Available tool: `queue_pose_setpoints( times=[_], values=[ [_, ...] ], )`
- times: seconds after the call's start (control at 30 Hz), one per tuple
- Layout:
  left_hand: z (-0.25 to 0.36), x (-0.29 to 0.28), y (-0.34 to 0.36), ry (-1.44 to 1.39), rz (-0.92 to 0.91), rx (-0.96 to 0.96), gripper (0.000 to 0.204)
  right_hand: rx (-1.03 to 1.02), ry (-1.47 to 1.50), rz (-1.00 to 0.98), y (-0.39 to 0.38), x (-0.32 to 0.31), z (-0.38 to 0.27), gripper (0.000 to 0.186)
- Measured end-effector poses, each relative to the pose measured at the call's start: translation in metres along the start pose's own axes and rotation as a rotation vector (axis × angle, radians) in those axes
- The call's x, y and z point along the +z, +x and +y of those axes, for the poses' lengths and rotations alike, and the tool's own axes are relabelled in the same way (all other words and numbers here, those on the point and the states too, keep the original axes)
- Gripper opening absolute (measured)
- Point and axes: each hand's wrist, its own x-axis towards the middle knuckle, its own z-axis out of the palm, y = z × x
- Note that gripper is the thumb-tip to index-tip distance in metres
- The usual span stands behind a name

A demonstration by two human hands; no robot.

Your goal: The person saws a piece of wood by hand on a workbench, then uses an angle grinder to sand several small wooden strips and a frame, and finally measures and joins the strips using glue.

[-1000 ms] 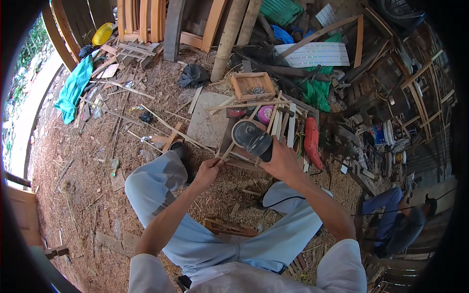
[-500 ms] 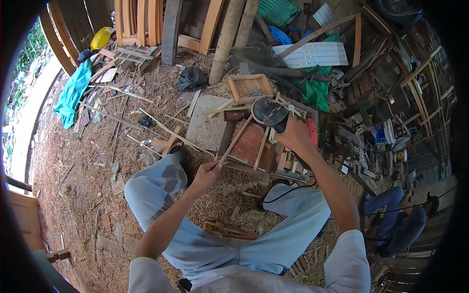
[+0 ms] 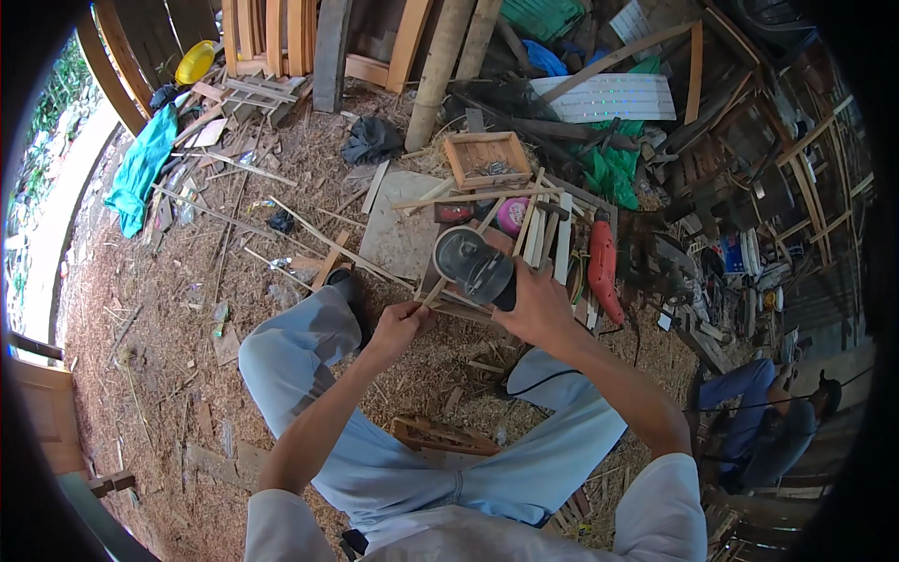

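Observation:
My right hand (image 3: 537,307) grips a dark power sander (image 3: 476,270) with a round pad, tilted over the low work surface. Under it runs a thin wooden strip (image 3: 435,291), whose near end is pinched in my left hand (image 3: 401,328). The sander hides the strip's middle, so I cannot tell whether the pad touches it. Close by lie a pink round object (image 3: 511,215), a small red and black object (image 3: 454,213) and several pale wooden strips (image 3: 536,229). A red power drill (image 3: 604,267) rests to the right of my right hand.
A shallow wooden box (image 3: 487,161) of small metal pieces stands beyond the sander. Flat on the ground is a grey board (image 3: 398,229). Sawdust and offcuts cover the floor. A black cord (image 3: 548,377) crosses my right knee. Another person (image 3: 777,421) sits at the right.
My right hand has brought the sander nearer and to the left, onto or just above the strip by my left hand. The pink object and the whole drill now show.

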Motion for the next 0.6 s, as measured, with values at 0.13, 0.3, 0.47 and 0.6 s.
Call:
queue_pose_setpoints(
  times=[0.13, 0.3, 0.47, 0.6],
  values=[
    [-0.001, -0.002, 0.000, 0.015, -0.019, 0.039, 0.027, 0.125, 0.096, -0.039, 0.016, -0.003, 0.018, 0.066],
    [-0.019, -0.004, 0.006, 0.100, 0.043, 0.166, 0.029, 0.156, 0.015, 0.019, 0.035, -0.012, 0.040, 0.059],
    [-0.004, 0.001, 0.000, 0.087, -0.003, 0.100, 0.028, 0.197, -0.031, 0.057, 0.047, -0.016, 0.069, 0.066],
    [-0.014, 0.000, 0.005, -0.004, 0.018, 0.062, 0.028, 0.206, -0.057, 0.014, 0.041, -0.012, 0.060, 0.076]
  ],
)
